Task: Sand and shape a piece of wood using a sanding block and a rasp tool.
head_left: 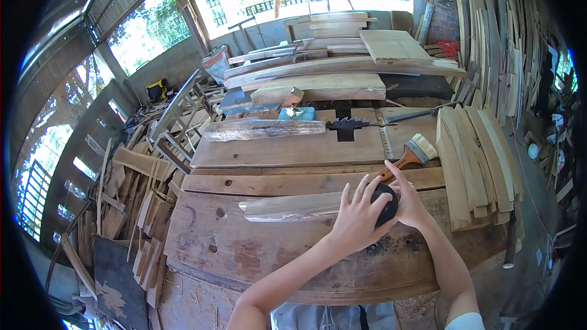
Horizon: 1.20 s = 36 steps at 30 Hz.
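Both my hands are around a black rounded object (385, 205) above the workbench (244, 250); its exact kind cannot be made out. My left hand (358, 217) curls over its left side, fingers slightly apart. My right hand (413, 206) closes on it from the right, with one finger pointing up. Just beyond the fingers is a wide paintbrush (417, 151) with pale bristles and a brown wooden handle, whose lower end is partly hidden by my right hand. A rough wood strip (293, 206) lies on the bench to the left, its right end behind my left hand.
A toothed saw blade (351, 123) pokes up through the bench beyond a rough board (263, 129). Nearby sits a blue block (297, 113). Curved planks (468, 165) are stacked on the right, boards (318, 87) at the back, scrap wood (143, 165) on the left.
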Available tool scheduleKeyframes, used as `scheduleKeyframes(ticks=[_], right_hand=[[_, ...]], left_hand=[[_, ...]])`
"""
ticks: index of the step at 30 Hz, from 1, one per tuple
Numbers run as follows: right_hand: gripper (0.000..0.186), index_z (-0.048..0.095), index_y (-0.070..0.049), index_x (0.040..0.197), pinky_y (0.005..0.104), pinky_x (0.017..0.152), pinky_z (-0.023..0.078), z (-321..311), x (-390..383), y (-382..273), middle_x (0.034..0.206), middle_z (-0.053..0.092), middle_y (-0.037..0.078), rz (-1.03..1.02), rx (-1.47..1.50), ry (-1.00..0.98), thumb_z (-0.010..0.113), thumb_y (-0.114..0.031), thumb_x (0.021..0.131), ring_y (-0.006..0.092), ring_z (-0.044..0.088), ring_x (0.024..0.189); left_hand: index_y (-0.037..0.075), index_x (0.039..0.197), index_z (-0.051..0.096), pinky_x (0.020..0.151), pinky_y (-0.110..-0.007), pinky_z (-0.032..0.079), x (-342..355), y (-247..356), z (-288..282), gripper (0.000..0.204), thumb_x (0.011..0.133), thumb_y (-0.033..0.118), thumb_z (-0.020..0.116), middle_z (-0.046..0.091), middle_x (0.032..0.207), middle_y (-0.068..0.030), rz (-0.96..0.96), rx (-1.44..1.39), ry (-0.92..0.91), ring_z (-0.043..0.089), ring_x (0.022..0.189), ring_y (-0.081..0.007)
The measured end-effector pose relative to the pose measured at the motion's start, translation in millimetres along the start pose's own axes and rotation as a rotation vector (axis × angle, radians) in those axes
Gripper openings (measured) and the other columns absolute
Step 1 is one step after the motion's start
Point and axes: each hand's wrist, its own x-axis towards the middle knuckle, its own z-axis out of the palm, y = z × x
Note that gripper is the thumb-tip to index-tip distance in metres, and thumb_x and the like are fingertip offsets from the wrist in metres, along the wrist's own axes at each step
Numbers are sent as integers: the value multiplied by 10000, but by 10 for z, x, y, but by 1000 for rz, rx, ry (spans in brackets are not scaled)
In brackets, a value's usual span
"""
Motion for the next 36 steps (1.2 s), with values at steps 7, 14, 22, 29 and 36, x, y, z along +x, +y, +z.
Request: scheduleKeyframes(ticks=[7,14,22,29,36], right_hand=[[944,153,-103,1397,334,897,396,-53,22,-52,946,651,129,6,84,-113,733,-52,655,219,580,984],[471,476,-16,1147,266,717,497,-212,11,13,1050,595,97,110,110,12,630,70,710,183,642,838],[483,428,-31,1120,275,694,500,-156,28,103,1025,592,102,119,170,79,635,79,697,153,639,807],[559,409,-56,1164,275,687,506,-163,23,-68,978,611,87,200,164,12,696,27,691,145,637,837],[541,405,-32,1156,251,702,507,-182,27,33,1080,544,80,207,205,-4,645,100,689,154,628,852]], left_hand=[[100,1091,489,964,-493,294,87,-315,-60,451,752,359,637,387,1277,-209,-227,92,101,331,1219,-390],[103,1089,473,941,-476,316,111,-10,83,457,752,364,638,387,1261,-216,-21,3,101,333,1208,-399],[109,1045,474,921,-466,353,224,14,161,421,743,352,638,404,1253,-206,-32,-26,94,356,1199,-386],[66,1095,480,926,-485,354,42,-326,-89,476,771,386,617,385,1253,-252,-363,129,91,348,1195,-399],[78,1100,467,966,-524,272,42,133,112,471,761,361,631,333,1275,-244,-47,123,47,283,1227,-410]])
